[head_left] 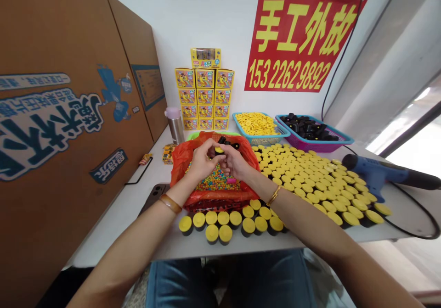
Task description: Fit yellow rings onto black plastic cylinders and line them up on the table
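Observation:
My left hand and my right hand meet above an orange-red plastic bag. Their fingers pinch a small black tube with a yellow disc at it, partly hidden by my fingertips. Below them, multicoloured candy beads fill the bag. A small pink piece lies by my right hand. Many black tubes with yellow caps stand in rows in front of the bag, and a larger group stands to its right.
A teal basket of yellow discs and a pink basket of black tubes stand at the back. Behind them are stacked yellow boxes and a steel flask. A blue glue gun lies right; a phone lies left.

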A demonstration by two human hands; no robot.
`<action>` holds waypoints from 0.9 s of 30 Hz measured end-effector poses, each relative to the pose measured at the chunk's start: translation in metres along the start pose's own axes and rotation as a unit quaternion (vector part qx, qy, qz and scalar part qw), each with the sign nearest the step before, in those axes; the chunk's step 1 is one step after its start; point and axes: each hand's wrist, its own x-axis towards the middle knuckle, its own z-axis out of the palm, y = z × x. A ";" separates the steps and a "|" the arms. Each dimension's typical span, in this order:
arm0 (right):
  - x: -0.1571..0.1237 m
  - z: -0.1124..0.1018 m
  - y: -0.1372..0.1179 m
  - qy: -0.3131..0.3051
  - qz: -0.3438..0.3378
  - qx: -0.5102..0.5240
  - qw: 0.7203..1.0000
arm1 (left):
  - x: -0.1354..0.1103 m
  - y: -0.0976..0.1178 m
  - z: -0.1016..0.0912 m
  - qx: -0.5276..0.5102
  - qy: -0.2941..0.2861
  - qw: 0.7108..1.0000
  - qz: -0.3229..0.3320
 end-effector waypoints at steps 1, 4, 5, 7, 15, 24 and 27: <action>0.000 0.000 0.001 0.007 -0.010 -0.002 1.000 | 0.000 0.001 0.000 -0.006 -0.002 1.000 -0.008; 0.001 0.001 0.003 0.046 -0.078 -0.017 0.996 | -0.002 0.006 0.001 -0.033 0.005 0.999 -0.037; 0.001 0.000 0.003 0.061 -0.100 -0.029 0.993 | -0.002 0.006 0.002 -0.036 0.005 0.998 -0.042; 0.003 -0.002 0.004 0.066 -0.116 -0.048 0.990 | -0.002 0.006 0.002 -0.033 0.003 0.999 -0.040; -0.016 -0.015 0.005 0.040 -0.298 -0.206 0.931 | -0.003 0.006 0.005 -0.012 -0.039 0.999 -0.002; -0.071 -0.242 -0.055 0.568 -0.185 -0.503 0.624 | 0.007 -0.014 -0.005 -0.041 0.094 0.988 -0.115; -0.087 -0.317 -0.059 0.608 -0.043 -0.526 0.593 | 0.012 -0.021 -0.008 -0.067 0.159 0.969 -0.175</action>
